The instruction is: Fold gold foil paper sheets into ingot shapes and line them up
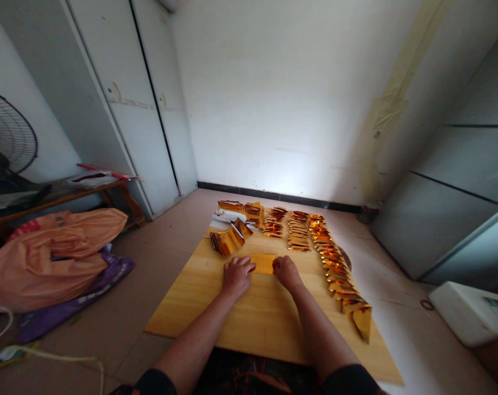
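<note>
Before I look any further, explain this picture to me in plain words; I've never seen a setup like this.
There is no machine here: a person works with two bare hands. The one picture comes from a camera worn on the head, looking forward and down past the forearms.

In front is a wooden board. The left hand is at the left end of a flat gold foil sheet, the right hand at its right end. Whether the fingers pinch it or only press it is too small to tell.

Folded gold foil pieces stand in rows towards the far side and down the right. Beyond the left hand are more gold sheets, bent and loosely stacked.
</note>
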The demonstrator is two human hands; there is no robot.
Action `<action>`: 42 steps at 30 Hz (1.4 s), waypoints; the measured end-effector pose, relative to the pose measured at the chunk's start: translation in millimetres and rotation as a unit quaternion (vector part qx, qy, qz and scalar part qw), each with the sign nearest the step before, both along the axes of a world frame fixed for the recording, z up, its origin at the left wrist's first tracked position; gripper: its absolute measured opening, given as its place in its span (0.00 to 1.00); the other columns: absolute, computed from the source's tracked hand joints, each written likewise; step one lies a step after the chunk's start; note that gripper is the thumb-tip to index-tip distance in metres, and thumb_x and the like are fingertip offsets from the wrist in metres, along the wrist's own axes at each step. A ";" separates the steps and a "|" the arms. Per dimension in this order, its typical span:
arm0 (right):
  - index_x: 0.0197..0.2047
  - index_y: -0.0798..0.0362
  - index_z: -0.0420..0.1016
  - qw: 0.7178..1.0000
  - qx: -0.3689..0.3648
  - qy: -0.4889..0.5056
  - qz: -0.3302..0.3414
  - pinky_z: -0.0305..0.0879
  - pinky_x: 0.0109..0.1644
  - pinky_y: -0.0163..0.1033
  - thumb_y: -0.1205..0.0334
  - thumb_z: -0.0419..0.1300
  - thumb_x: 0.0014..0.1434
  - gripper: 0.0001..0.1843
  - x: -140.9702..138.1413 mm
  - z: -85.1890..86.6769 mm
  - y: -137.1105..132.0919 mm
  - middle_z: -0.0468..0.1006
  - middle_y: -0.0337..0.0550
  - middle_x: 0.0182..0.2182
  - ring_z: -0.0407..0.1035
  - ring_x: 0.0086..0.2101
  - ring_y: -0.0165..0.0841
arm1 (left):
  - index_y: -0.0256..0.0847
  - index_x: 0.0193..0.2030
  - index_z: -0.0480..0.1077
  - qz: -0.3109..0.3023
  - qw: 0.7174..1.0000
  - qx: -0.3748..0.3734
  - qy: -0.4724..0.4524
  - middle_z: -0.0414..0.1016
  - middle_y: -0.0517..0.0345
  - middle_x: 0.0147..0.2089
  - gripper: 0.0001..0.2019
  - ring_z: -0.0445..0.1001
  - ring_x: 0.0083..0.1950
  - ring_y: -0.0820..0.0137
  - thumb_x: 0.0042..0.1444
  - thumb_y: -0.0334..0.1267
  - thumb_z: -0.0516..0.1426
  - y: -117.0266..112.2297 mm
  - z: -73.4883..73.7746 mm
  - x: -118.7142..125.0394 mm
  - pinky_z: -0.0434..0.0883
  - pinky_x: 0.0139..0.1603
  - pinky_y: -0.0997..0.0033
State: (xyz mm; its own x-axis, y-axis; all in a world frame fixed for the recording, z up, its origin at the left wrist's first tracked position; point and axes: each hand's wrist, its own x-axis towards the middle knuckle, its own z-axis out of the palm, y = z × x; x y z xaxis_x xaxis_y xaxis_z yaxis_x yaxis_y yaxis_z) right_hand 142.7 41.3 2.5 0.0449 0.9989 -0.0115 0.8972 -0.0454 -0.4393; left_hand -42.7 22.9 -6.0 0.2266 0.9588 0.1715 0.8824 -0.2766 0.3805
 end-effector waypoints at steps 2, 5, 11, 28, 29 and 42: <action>0.38 0.55 0.77 1.000 0.011 0.003 0.002 0.59 0.37 0.29 0.75 0.53 0.52 0.14 -0.6 1.0 -2.8 0.73 0.46 0.38 0.69 0.34 0.29 | 0.53 0.47 0.74 0.000 1.000 0.006 -0.004 0.69 0.63 0.59 0.17 0.63 0.56 0.61 0.53 0.31 0.55 -1.3 1.0 0.8 0.58 0.52 0.57; 0.42 0.55 0.75 0.998 0.038 0.030 0.026 0.62 0.40 0.29 0.74 0.56 0.50 0.16 0.0 0.2 -9.1 0.71 0.45 0.41 0.69 0.37 0.29 | 0.51 0.47 0.74 -0.001 1.000 0.015 -0.004 0.69 0.60 0.59 0.14 0.63 0.56 0.60 0.52 0.38 0.58 -2.8 1.3 1.9 0.58 0.53 0.56; 0.60 0.51 0.62 0.994 0.073 0.072 0.026 0.63 0.49 0.35 0.65 0.61 0.49 0.33 1.0 -4.8 -11.9 0.62 0.48 0.57 0.68 0.47 0.34 | 0.50 0.45 0.75 -0.003 0.999 0.038 0.000 0.71 0.60 0.57 0.12 0.65 0.54 0.61 0.54 0.39 0.58 -2.7 -0.6 1.9 0.59 0.52 0.58; 0.42 0.48 0.71 1.000 0.022 0.002 0.003 0.53 0.31 0.32 0.61 0.61 0.50 0.14 -6.1 1.1 -1.4 0.71 0.38 0.42 0.68 0.34 0.29 | 0.49 0.43 0.74 -0.003 0.997 0.072 -0.022 0.71 0.56 0.55 0.11 0.66 0.54 0.59 0.52 0.36 0.59 0.3 -8.4 1.3 0.61 0.52 0.57; 0.41 0.48 0.71 1.000 0.023 0.004 0.003 0.52 0.30 0.32 0.60 0.61 0.50 0.13 -6.7 1.4 -2.3 0.71 0.38 0.41 0.68 0.34 0.29 | 0.48 0.44 0.73 -0.003 0.997 0.078 -0.029 0.71 0.56 0.55 0.12 0.66 0.54 0.60 0.51 0.35 0.59 0.9 -9.8 1.2 0.62 0.52 0.58; 0.40 0.46 0.72 0.998 0.039 0.042 0.013 0.55 0.33 0.31 0.64 0.58 0.53 0.11 -7.6 2.5 -16.0 0.76 0.35 0.37 0.70 0.36 0.29 | 0.41 0.61 0.55 0.006 0.979 0.139 -0.150 0.73 0.51 0.48 0.35 0.71 0.51 0.61 0.44 0.24 0.58 6.5 -25.9 0.3 0.68 0.53 0.58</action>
State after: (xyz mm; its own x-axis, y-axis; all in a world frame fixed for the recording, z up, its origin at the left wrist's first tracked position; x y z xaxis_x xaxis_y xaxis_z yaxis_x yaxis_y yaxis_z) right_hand 135.1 25.3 5.0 0.0213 0.9978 0.0634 0.8575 0.0143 -0.5144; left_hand -42.4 29.4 -31.9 0.1159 0.8677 0.4834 0.7461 -0.3973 0.5344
